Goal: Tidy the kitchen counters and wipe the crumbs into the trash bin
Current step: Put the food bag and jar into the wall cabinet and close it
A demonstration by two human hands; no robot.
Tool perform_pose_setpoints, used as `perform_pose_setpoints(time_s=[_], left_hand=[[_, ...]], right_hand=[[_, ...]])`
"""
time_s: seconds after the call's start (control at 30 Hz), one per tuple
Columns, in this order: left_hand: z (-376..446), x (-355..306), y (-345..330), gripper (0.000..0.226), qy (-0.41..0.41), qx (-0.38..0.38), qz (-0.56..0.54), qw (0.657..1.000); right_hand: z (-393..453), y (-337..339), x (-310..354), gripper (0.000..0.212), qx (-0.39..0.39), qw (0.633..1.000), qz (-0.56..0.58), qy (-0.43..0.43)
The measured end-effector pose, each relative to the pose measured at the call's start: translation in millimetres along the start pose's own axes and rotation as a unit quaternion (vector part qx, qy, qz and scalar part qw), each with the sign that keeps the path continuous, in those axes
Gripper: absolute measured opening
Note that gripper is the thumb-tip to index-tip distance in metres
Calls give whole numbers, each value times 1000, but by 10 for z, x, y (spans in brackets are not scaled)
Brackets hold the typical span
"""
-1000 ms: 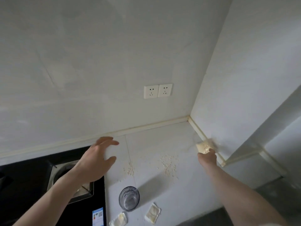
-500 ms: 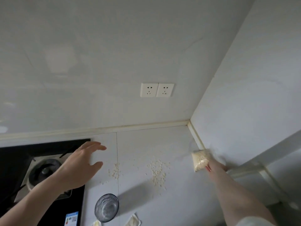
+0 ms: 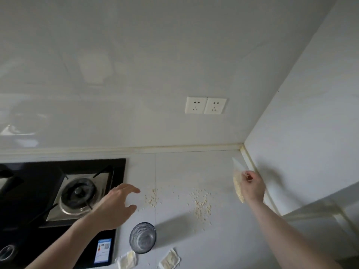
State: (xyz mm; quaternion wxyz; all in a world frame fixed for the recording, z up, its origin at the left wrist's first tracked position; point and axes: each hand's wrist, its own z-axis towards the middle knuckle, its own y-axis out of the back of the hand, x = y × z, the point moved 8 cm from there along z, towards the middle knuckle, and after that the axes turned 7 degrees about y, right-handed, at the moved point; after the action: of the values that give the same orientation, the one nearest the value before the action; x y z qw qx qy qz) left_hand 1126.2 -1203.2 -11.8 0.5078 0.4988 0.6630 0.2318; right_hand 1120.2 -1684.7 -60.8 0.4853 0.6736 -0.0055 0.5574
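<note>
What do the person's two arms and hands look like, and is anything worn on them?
Both forearms are bare up to the picture's lower edge: no sleeve, watch, bracelet or glove shows. The left hand shows no ring or marking. The right hand is also ungloved, and one of its fingers has a small reddish spot at the tip, perhaps nail polish; it is too small to tell.

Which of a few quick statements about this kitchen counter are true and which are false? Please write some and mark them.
1. The right hand holds a small bag of crumbs. True.
2. The left hand grips the glass. False: it hovers open above the counter, apart from the glass.
3. Loose crumbs lie scattered on the counter. True.
4. The glass stands on the stove. False: it stands on the counter beside the stove.
5. Two wall sockets sit side by side on the back wall. True.
</note>
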Motion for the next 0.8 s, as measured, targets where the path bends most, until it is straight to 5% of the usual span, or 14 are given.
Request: perform_pose_setpoints(time_s=[0.27,0.6,0.67,0.8], left_hand=[[-817,885,259,53,74,-85,-107,988],[-2513,2786,730,42,208,-264,-240,911],[-2687,3258,545,39,251,-272,-313,875],[-2635,3975,-240,56,341,-186,-324,862]], right_hand=[[-832,-839,1724,22,129,963,73,226],[-3280,-1792,4082,25,295,835,227,404],[-3883,-2099,4201,20,347,802,177,453],[-4908,-3012,3493,27,484,755,-2,443]])
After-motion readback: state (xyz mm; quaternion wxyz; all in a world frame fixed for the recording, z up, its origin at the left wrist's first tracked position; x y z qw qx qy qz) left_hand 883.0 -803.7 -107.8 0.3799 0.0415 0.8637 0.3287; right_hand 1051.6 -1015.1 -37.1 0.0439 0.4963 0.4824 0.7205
